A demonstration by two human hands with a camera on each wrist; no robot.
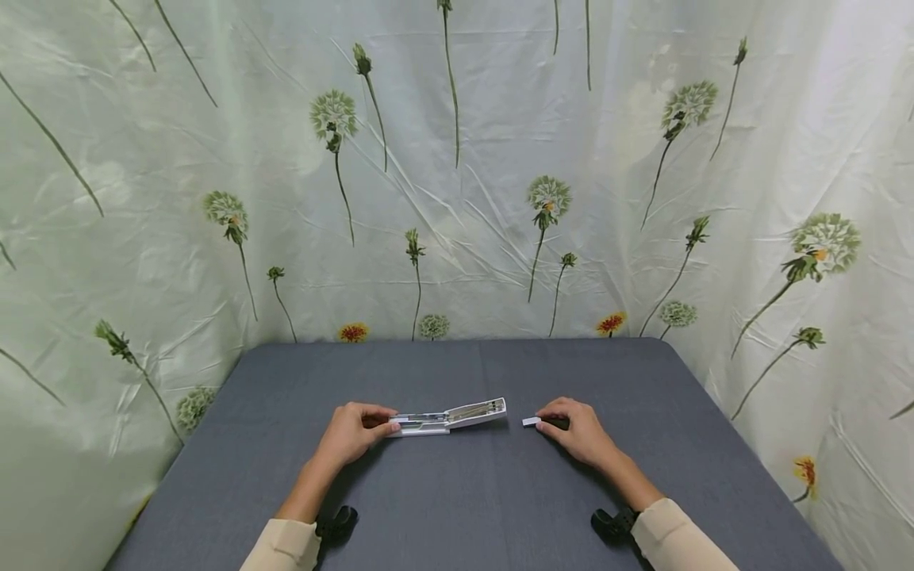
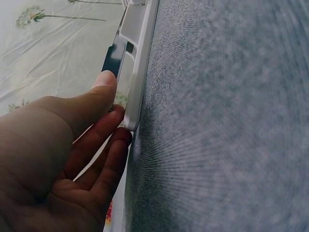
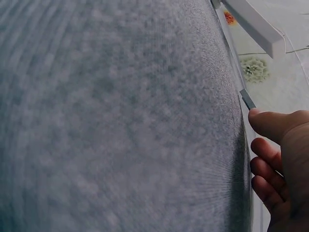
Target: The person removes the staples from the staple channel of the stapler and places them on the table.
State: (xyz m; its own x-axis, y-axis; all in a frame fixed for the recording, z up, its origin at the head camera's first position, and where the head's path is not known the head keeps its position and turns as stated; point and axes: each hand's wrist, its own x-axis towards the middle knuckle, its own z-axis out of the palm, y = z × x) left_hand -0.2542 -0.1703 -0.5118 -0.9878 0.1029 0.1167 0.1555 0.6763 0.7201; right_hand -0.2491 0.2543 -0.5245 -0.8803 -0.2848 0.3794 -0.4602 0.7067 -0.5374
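A white stapler (image 1: 421, 431) lies opened out on the grey cloth, its lid (image 1: 477, 412) swung over to the right and tilted upward with metal parts showing inside. My left hand (image 1: 351, 432) pinches the stapler's left end between thumb and fingers. In the left wrist view the thumb (image 2: 107, 79) touches the metal part, with fingertips against the white end. To the right of the lid, my right hand (image 1: 577, 428) pinches a small silvery strip of staples (image 1: 531, 422). The strip (image 3: 247, 99) juts past the thumb in the right wrist view, apart from the stapler.
Grey cloth (image 1: 457, 507) covers the table, whose far edge meets a pale curtain (image 1: 485, 238) printed with dandelions. Black straps with camera mounts (image 1: 337, 525) sit on both wrists beside the beige sleeves (image 1: 284, 546).
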